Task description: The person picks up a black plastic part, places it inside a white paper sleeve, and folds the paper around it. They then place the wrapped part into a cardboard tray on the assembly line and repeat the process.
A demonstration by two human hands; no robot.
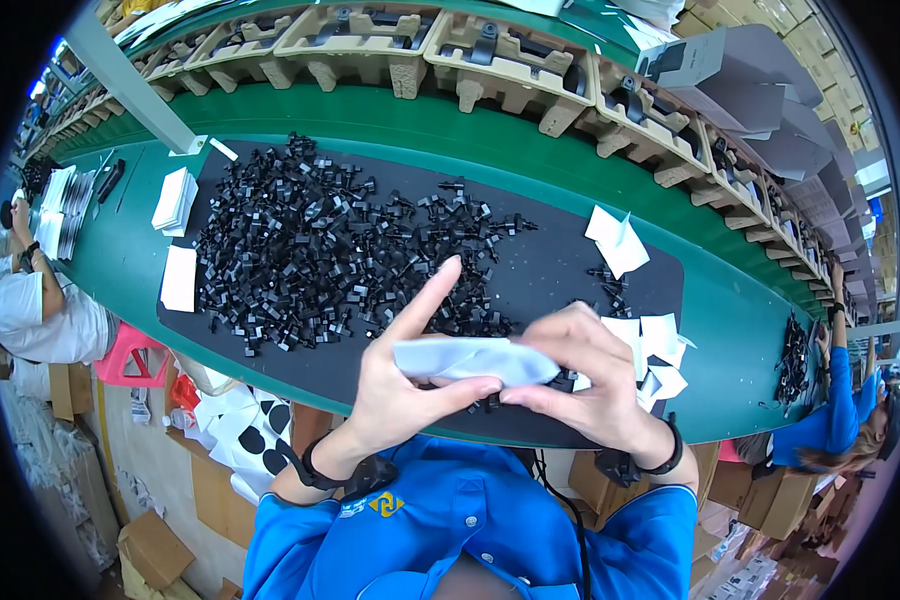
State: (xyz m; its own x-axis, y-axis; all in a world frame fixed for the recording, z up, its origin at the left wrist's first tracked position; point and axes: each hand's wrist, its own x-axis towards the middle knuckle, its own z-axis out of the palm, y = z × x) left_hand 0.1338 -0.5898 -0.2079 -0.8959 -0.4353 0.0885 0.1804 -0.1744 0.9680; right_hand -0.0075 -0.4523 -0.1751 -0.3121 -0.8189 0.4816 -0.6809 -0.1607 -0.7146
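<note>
Between my two hands, over the near edge of the dark mat (625, 210), is a thin whitish folded sheet or sleeve (475, 360); its exact kind cannot be made out. My left hand (385, 385) grips its left end, with the index finger pointing away and the thumb along the near edge. My right hand (600, 385) pinches the right end between thumb and fingers. Beyond them spreads a large heap of small black plastic parts (310, 240). A few more black parts (610, 285) lie at the right, beside loose white sheets (618, 245), with several others partly behind my right hand.
A stack of white papers (175, 203) and a white card (179, 279) lie left of the heap. Pulp trays (515, 70) with black items line the far side. A metal post (130, 80) rises at the left. People work at both ends; a pink stool (135, 358) stands left.
</note>
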